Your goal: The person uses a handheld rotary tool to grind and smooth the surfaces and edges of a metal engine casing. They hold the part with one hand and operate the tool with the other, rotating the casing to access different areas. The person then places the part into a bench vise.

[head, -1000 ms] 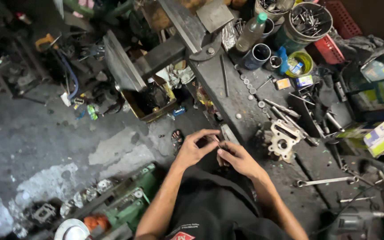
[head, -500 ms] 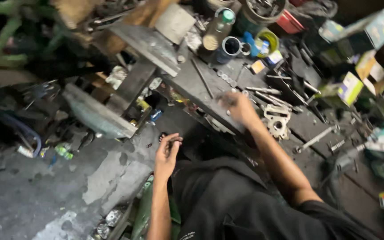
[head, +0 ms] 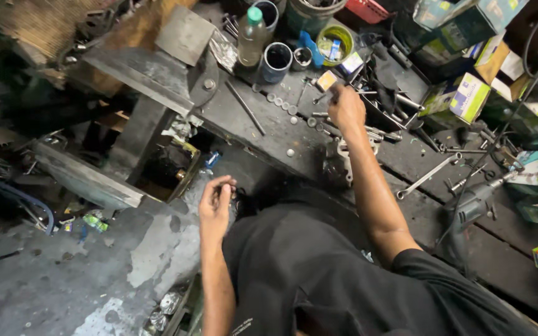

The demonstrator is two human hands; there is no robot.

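Note:
My left hand (head: 215, 206) hangs low in front of the bench, fingers curled around a small dark metal part (head: 232, 194). My right hand (head: 346, 107) is stretched out onto the greasy black workbench (head: 269, 134), fingertips down among loose small parts and tools beside a small cardboard packet (head: 326, 80). Whether it grips anything is hidden by the fingers. A pale metal casting (head: 344, 158) lies just under my right forearm. A row of washers (head: 283, 104) and a thin steel rod (head: 246, 107) lie left of that hand.
A green-capped plastic bottle (head: 251, 31), a dark cup (head: 275, 62) and a yellow tub (head: 337, 37) stand at the back. A spanner (head: 428, 177), a power drill (head: 476, 205) and cardboard boxes (head: 468, 96) crowd the right. Grey steel plates (head: 151, 74) jut left.
My hands have separated: the right one went up and forward onto the bench while the left stayed low with the small part. The view has swung right and closer.

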